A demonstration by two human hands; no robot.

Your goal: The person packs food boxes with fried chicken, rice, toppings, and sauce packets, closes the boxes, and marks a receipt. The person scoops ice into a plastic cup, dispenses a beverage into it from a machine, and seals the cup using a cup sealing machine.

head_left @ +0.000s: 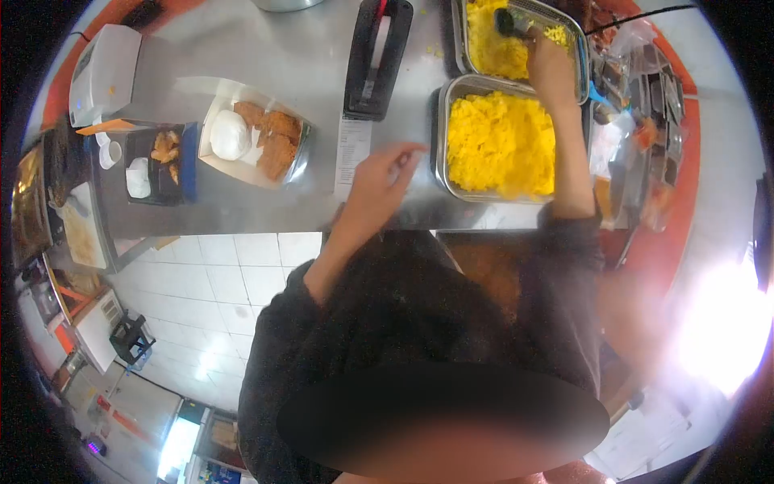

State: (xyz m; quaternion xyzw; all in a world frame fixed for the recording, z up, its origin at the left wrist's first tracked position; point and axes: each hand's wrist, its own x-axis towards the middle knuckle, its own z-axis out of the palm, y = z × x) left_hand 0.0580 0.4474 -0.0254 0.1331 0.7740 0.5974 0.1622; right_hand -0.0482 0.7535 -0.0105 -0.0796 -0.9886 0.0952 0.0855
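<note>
- Dark sleeves are worn on both arms, and both hands are bare.
- The left hand [382,187] is held open over the tabletop [322,40], with its fingers stretched toward the nearer metal tray [443,149]; nothing is seen in it.
- The right hand [551,68] is lowered into the farther metal tray [461,40], with its fingers bent beside a dark utensil [505,22]; whether the utensil is gripped cannot be told.
- The nearer tray is filled with yellow food [500,141], in soft, uneven lumps. More of the same food is held in the farther tray, where the metal base is partly exposed.
- The two trays are set close together, and a few yellow crumbs are scattered left of the farther one.
- A long black device [379,60] is placed left of the trays. A paper slip [352,157] is laid at its near end; small print is carried on it, too blurred to be read.
- Farther left, a white mound [230,135] and browned, crumbed pieces [276,139] are contained in an open paper box [207,165].
- Beside that box, browned food [166,148] and a white item [138,178] are held in a black container [153,196].
- A white machine [105,77] is stood behind the container; no brand can be made out.
</note>
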